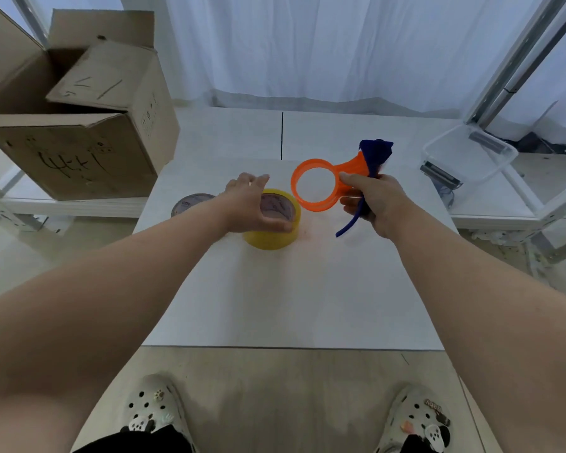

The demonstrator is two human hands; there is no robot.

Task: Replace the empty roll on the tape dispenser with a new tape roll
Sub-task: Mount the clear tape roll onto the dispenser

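Note:
A yellow tape roll (272, 238) lies flat on the white table (291, 305). My left hand (254, 204) rests over its top, thumb on the near rim and fingers spread across the far side. My right hand (371, 201) holds an orange tape dispenser (314, 188) by its handle, lifted above the table just right of the roll. The dispenser's round ring is bare, and its blue cutter head (374, 155) points away from me. An empty grey core (190, 204) lies flat on the table behind my left forearm, partly hidden.
A large open cardboard box (79, 125) stands on a low shelf at the left. A clear plastic bin (468, 155) sits on the shelf at the right, by a metal frame. White curtains hang behind. My shoes stand at the table's near edge.

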